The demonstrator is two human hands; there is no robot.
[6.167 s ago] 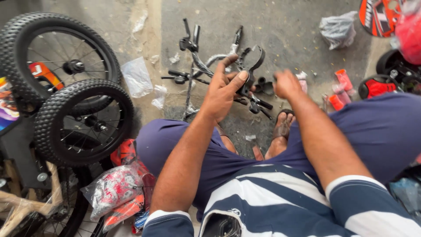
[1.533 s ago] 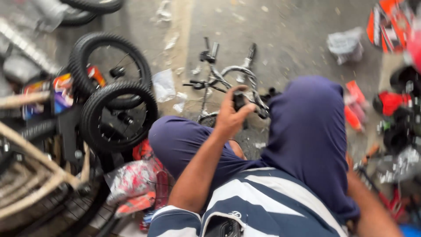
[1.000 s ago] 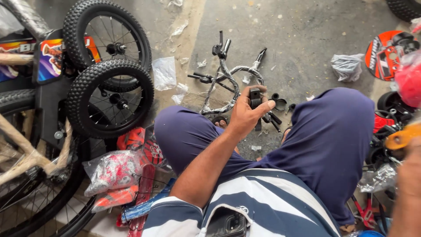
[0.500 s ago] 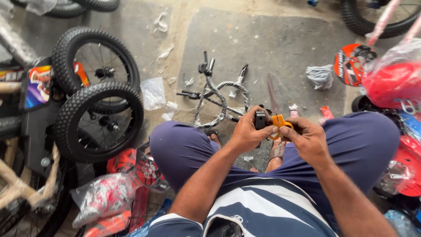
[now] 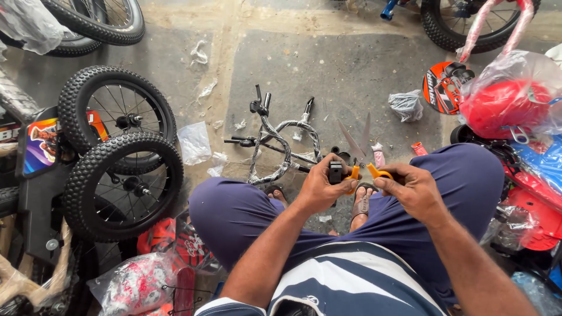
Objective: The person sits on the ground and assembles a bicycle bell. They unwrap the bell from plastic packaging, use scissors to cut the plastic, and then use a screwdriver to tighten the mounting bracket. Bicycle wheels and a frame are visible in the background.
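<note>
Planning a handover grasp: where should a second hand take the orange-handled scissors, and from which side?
Take the scissors by the orange handle loops, from the person's side. The blades are spread open and point away toward the floor, so the far end is bare edges. The right hand already pinches one loop; the left hand, holding a small black part, touches the other. Probably best to come in low, between the hands.

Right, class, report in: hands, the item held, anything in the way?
Left hand grips small black block. Right hand holds orange-handled scissors, blades open. Nothing between them.
</note>
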